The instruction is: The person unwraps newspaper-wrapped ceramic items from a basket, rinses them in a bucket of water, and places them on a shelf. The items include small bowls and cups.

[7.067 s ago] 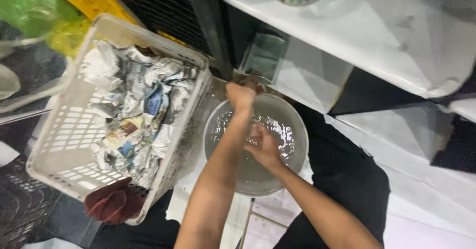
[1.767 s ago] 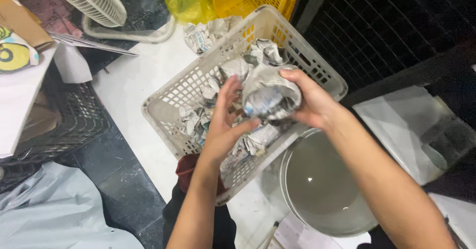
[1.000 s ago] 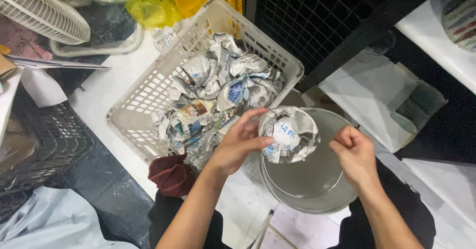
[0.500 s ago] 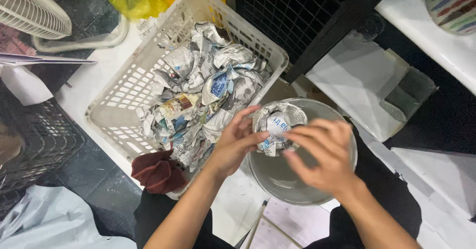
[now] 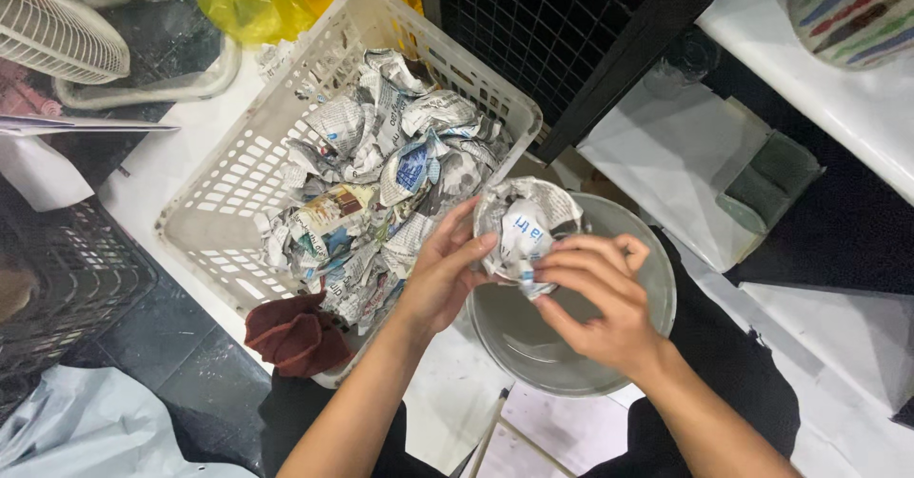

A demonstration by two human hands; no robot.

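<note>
While the left hand (image 5: pixel 440 278) cupped the crumpled newspaper bundle (image 5: pixel 523 233) over the grey bowl (image 5: pixel 571 364), the right hand (image 5: pixel 598 302) pinched its lower edge, fingers curled, beside the white basket (image 5: pixel 228 202).

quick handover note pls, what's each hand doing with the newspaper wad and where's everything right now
Left hand: cups the crumpled newspaper wad from its left side.
Right hand: fingertips pinch the wad's lower edge.
The wad is held above the grey bowl, not inside it.
White basket, left of the bowl, holds many more paper-wrapped bundles. Dark red cloth lies at the basket's near corner.
Done: one wad out of the basket, in hand.
Left: wad still wrapped; basket still well filled.
</note>
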